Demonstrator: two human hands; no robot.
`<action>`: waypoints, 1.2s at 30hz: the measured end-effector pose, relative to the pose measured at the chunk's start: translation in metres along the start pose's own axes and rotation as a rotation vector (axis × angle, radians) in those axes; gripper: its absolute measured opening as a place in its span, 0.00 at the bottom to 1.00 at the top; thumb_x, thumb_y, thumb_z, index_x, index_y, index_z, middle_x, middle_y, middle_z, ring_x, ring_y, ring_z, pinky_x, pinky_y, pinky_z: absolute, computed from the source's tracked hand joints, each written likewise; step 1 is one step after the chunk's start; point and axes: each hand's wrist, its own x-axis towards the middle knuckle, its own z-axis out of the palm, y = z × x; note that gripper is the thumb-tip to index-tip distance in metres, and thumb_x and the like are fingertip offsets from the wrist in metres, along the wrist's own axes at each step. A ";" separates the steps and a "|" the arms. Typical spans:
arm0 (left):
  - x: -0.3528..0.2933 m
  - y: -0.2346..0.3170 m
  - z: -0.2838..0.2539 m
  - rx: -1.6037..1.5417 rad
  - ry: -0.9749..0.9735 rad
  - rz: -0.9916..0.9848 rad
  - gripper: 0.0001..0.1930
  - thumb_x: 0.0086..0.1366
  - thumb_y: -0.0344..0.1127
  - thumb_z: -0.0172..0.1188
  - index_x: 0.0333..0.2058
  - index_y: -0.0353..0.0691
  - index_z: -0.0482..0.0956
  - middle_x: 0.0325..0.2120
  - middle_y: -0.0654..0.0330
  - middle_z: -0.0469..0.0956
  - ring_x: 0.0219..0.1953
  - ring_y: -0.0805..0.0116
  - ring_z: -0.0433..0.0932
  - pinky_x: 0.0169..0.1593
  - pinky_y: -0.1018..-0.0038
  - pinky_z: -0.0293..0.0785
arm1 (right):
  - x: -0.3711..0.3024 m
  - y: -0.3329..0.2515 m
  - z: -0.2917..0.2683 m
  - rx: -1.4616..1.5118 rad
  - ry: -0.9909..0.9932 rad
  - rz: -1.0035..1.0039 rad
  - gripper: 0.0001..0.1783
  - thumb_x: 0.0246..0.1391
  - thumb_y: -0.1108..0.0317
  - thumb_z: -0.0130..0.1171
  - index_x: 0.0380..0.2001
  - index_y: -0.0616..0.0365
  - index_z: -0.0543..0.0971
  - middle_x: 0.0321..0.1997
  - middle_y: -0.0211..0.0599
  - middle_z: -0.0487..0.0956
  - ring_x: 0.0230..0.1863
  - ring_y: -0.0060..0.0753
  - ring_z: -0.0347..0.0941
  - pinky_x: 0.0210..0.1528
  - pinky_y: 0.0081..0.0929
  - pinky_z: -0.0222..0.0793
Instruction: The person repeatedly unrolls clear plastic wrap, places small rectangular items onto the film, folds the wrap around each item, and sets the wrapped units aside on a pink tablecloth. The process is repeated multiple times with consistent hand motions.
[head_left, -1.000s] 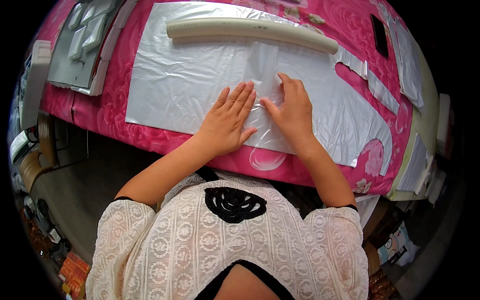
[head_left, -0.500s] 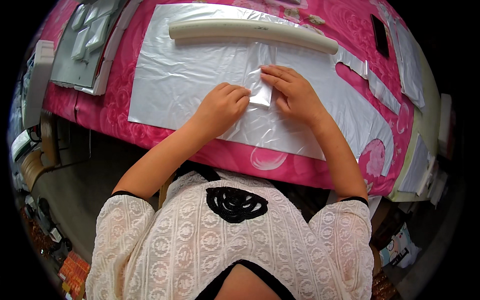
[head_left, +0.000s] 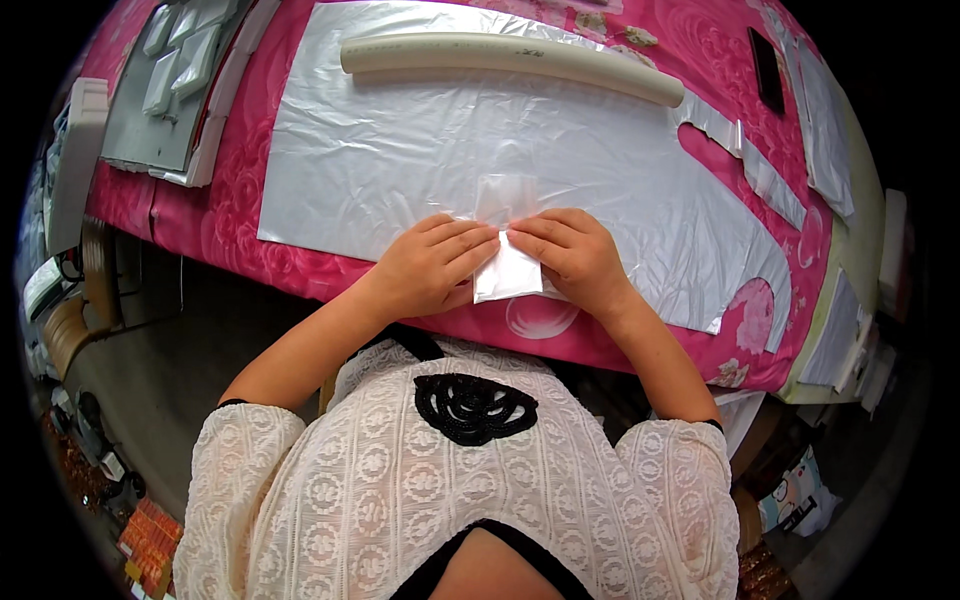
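A narrow, folded white plastic film packet lies at the front edge of the table, its upper part thinner and see-through. My left hand pinches its left side, fingers pressed together. On the opposite side my right hand grips it the same way, fingertips nearly meeting the left ones. Beneath both hands spreads a large white plastic sheet with curved cut-outs and a strap-like strip at its right end, shaped like a disposable apron. Across its far side rests a long cream-coloured tube.
A pink flowered cloth covers the table. At the left stands a grey-topped board bearing several small folded white packets. A black phone lies at the far right near more white plastic sheets. A wooden chair stands at the left.
Both hands have moved toward me, bringing the folded packet from the sheet's middle to the table's front edge. The tube has barely shifted.
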 end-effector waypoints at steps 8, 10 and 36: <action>0.031 0.004 -0.001 -0.375 0.173 -0.668 0.26 0.58 0.29 0.59 0.55 0.34 0.64 0.24 0.54 0.79 0.25 0.62 0.79 0.31 0.72 0.73 | 0.029 0.001 -0.008 0.375 -0.113 0.856 0.12 0.50 0.63 0.56 0.27 0.62 0.81 0.20 0.42 0.77 0.20 0.38 0.73 0.27 0.30 0.66; 0.043 -0.001 -0.009 -0.401 0.154 -0.793 0.29 0.57 0.30 0.60 0.56 0.33 0.62 0.20 0.56 0.79 0.23 0.65 0.79 0.31 0.73 0.74 | 0.039 0.007 -0.010 0.348 -0.203 0.925 0.14 0.50 0.61 0.56 0.24 0.62 0.81 0.18 0.42 0.77 0.19 0.37 0.73 0.26 0.31 0.66; 0.051 -0.003 0.029 0.193 0.001 -0.327 0.54 0.51 0.64 0.55 0.62 0.26 0.45 0.64 0.43 0.43 0.68 0.52 0.38 0.67 0.56 0.32 | 0.036 -0.007 -0.025 -0.117 -0.372 0.901 0.12 0.39 0.63 0.65 0.23 0.61 0.77 0.21 0.38 0.78 0.25 0.36 0.75 0.29 0.29 0.69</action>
